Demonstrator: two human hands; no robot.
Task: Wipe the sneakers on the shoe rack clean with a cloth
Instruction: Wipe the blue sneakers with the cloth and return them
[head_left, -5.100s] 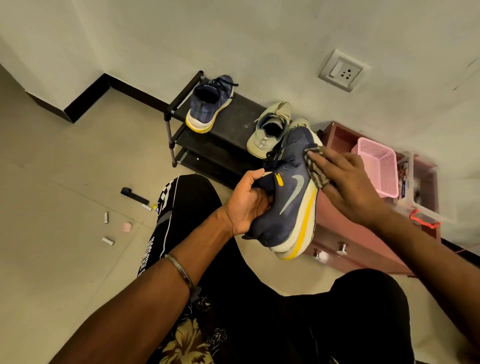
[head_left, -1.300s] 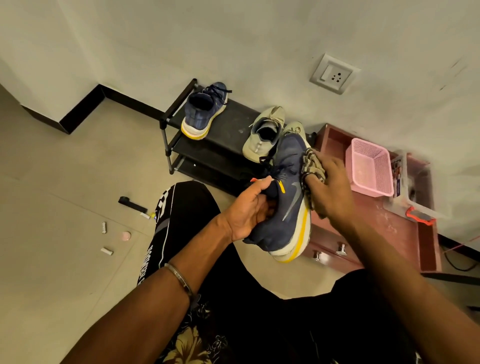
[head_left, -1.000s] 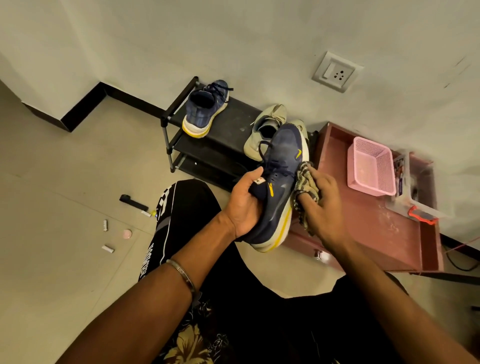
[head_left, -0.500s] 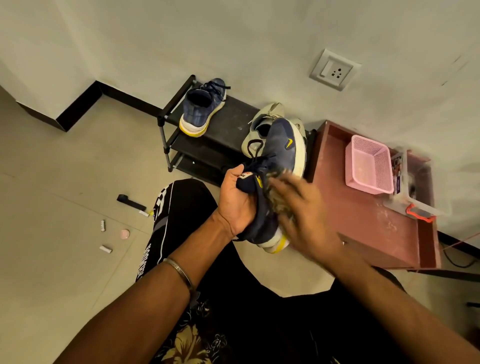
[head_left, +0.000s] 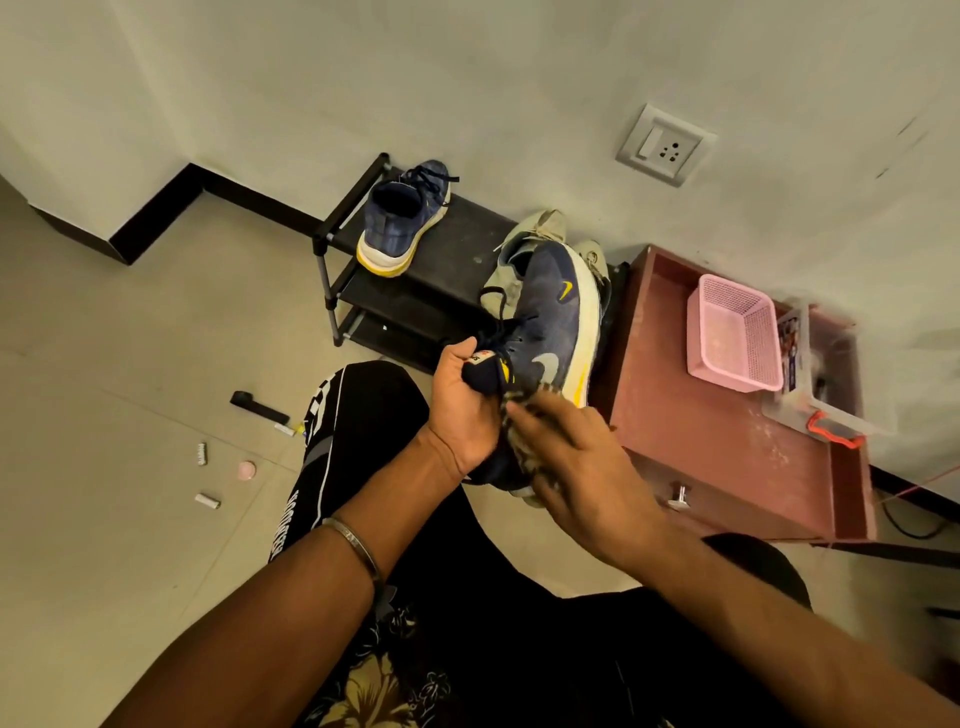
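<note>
1. I see the left hand (head_left: 465, 405) gripping the navy sneaker (head_left: 545, 332) by its tongue and collar, holding it in the air above the lap, toe pointing away toward the shoe rack (head_left: 467, 244).
2. The sneaker is dark blue with a thick white and yellow sole, a grey swoosh on the side, a small yellow swoosh near the toe, and black laces hanging loose.
3. The right hand (head_left: 582, 467) presses a striped cloth (head_left: 524, 441) against the sneaker's heel side; it is motion-blurred, so I think the fingers are curled round the cloth.
4. Its matching navy sneaker (head_left: 400, 223) stands at the left end of the rack's top shelf, heel toward me.
5. A beige pair (head_left: 524, 244) sits at the shelf's right end, partly hidden behind the held sneaker.
</note>
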